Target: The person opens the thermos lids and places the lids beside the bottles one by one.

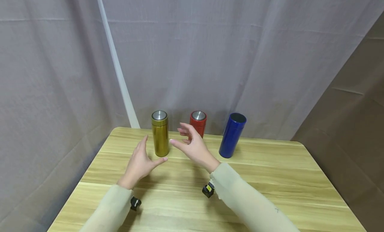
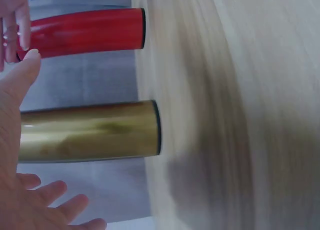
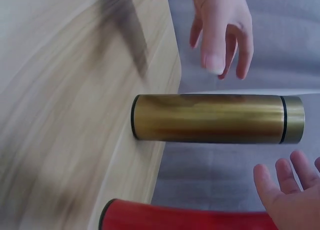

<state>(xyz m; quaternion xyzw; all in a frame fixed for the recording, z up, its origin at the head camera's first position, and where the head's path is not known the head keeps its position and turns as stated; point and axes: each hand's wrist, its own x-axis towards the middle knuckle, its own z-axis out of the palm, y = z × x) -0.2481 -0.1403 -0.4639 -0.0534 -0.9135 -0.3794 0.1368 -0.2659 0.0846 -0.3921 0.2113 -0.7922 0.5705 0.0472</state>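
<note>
Gold flask [image 1: 161, 137] seen upright on wooden table [image 1: 288, 178], loosely flanked by left hand [image 1: 139, 164] and right hand [image 1: 196, 148]. Hands held apart, thumbs parted from fingers, nothing gripped. Red flask [image 1: 198, 121] partly hidden by right.

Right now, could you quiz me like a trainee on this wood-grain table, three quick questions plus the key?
1. True or false: the shiny gold cylindrical bottle stands between the left hand and the right hand, held by neither.
2. Fill in: the shiny red cylindrical bottle stands between the gold bottle and the ____.
3. What colour is the red bottle's round top? A black, B silver, C gold.

Key: 1 true; 2 glossy blue cylindrical bottle; 3 B.
</note>
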